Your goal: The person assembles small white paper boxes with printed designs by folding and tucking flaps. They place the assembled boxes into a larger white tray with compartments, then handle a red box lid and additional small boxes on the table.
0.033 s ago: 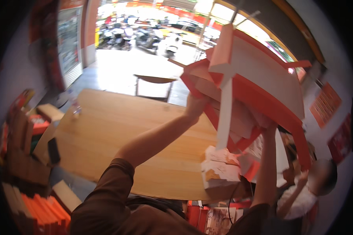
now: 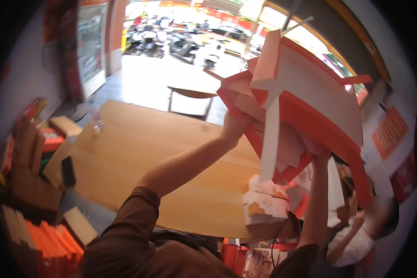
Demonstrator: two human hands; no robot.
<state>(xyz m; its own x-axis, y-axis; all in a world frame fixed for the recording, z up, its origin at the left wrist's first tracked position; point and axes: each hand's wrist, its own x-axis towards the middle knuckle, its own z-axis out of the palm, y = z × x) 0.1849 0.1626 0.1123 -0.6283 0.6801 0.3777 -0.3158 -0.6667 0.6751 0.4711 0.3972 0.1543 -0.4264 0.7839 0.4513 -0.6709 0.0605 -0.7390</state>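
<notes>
Little has changed: 2 hands still hold the carton above the worktop's right side, so its support continues. The left hand's fingers clamp its edge; the right hand's are hidden, so I cannot tell.

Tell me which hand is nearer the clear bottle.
Left: the left hand is to the right of the clear bottle; the right hand is farther right.
</notes>
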